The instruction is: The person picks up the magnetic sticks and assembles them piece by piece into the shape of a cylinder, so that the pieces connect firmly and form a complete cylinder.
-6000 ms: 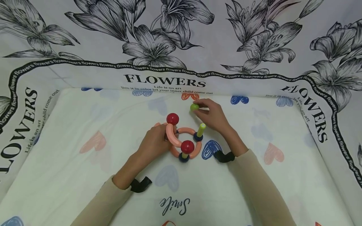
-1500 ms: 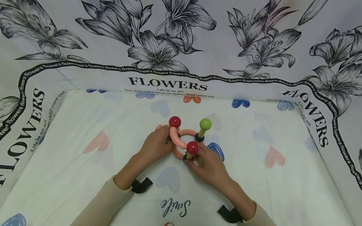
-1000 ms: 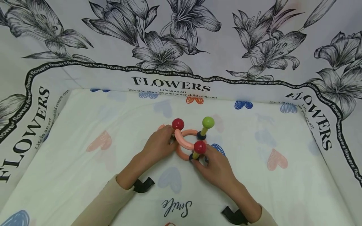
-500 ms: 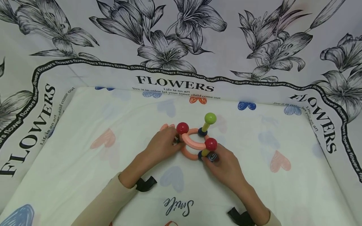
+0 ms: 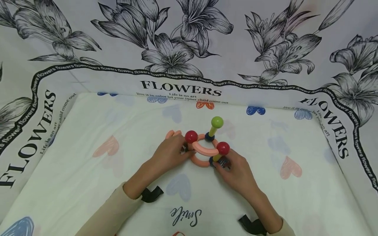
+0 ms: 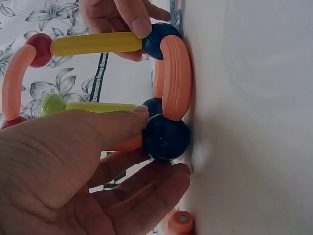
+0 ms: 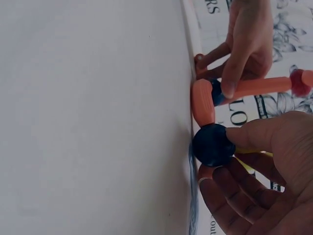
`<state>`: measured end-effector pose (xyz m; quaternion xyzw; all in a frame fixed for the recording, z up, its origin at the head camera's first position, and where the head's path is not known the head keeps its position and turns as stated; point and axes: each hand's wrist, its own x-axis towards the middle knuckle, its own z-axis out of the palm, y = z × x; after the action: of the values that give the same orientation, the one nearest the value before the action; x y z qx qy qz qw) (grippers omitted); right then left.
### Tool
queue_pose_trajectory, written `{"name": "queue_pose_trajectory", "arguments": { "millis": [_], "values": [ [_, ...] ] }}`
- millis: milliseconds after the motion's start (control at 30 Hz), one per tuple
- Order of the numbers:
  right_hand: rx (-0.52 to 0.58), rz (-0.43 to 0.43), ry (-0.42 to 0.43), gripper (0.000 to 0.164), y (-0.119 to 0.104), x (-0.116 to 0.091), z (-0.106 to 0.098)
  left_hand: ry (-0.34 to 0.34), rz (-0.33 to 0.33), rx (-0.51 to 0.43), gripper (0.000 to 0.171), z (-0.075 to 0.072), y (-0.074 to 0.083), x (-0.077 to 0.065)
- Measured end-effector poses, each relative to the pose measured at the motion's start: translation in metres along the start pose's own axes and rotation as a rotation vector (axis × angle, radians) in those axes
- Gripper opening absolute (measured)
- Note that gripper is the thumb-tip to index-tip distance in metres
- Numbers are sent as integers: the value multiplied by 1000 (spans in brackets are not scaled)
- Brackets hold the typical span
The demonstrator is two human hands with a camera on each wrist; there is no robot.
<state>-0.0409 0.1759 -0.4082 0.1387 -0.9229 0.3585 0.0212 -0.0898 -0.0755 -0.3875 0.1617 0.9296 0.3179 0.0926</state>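
A magnetic ball-and-stick model stands on the bedding between the hands. Its base is a ring of curved orange rods (image 5: 200, 161) joined by dark blue balls. My left hand (image 5: 168, 152) pinches the left blue ball (image 6: 166, 137) between thumb and fingers. My right hand (image 5: 239, 170) grips the front-right blue ball (image 7: 213, 145). Above these, an orange stick (image 7: 264, 85) and a yellow stick (image 6: 98, 44) carry red balls (image 5: 223, 148), bridged by a curved orange rod (image 5: 205, 149). At the back, a yellow-green stick (image 5: 213, 131) bears a green ball (image 5: 217, 122).
Loose orange rods (image 5: 172, 133) lie just beyond the left hand, partly hidden by it. White bedding with printed hearts (image 5: 290, 167) spreads around. A flower-patterned cloth (image 5: 177, 52) rises along the far side. Black straps (image 5: 152, 194) hang at the wrists.
The green ball, earlier in my right hand, now sits on the yellow-green stick. My right hand has come to the front blue ball, and the model has turned, its front red ball shifting right.
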Motion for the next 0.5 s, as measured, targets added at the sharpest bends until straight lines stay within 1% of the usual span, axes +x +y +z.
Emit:
{"name": "queue_pose_trajectory", "arguments": {
  "millis": [200, 500],
  "values": [
    [21, -15, 14, 39, 4, 0, -1, 13, 10, 9, 17, 2, 3, -2],
    [13, -17, 27, 37, 6, 2, -1, 15, 48, -23, 17, 2, 2, -3]
  ]
}}
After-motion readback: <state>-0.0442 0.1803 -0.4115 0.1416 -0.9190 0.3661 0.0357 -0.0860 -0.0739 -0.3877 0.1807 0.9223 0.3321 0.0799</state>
